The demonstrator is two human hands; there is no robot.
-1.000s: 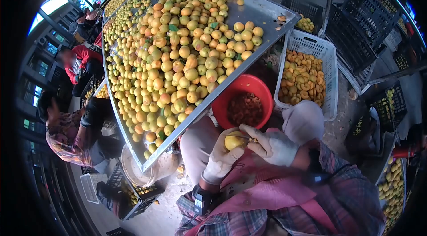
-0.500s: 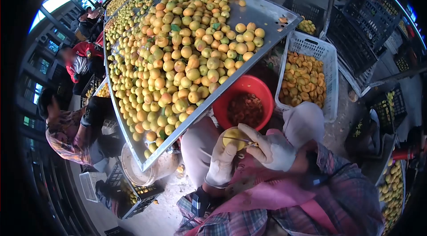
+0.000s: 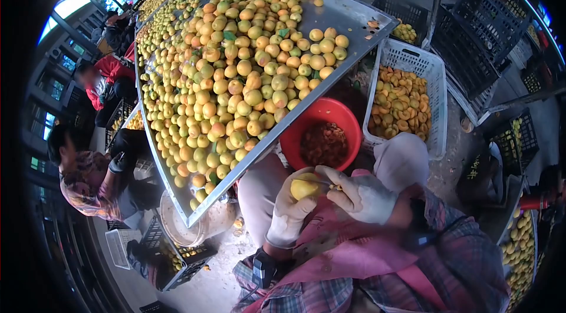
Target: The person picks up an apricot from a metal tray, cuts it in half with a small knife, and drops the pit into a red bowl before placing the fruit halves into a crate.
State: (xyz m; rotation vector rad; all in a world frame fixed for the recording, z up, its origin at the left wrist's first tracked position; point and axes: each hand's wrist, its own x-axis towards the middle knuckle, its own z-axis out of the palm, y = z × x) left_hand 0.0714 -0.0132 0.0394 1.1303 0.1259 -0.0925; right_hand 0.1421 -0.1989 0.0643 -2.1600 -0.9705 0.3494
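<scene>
My left hand [image 3: 286, 210], in a pale work glove, has its fingers wrapped round a yellow apricot [image 3: 304, 187]. My right hand [image 3: 367, 196], gloved too, is closed on a small knife [image 3: 325, 183]; its thin blade lies against the fruit, and most of the handle is hidden by the fingers. Both hands are close together above my lap. Just beyond them stands a red basin [image 3: 351, 121] with brownish pits or scraps [image 3: 324, 144] at the bottom. To its right, a white plastic crate [image 3: 438, 89] holds halved apricots [image 3: 401, 104].
A metal-rimmed sorting table [image 3: 354, 25] piled with whole apricots [image 3: 236, 71] fills the space ahead. A white bucket [image 3: 197, 233] stands under its near corner. Black crates [image 3: 471, 56] stack at right. A co-worker in a patterned top [image 3: 88, 189] sits at left.
The apricot has turned in my left hand, and the knife blade has shifted from across its face to its right side. The right hand has moved slightly right.
</scene>
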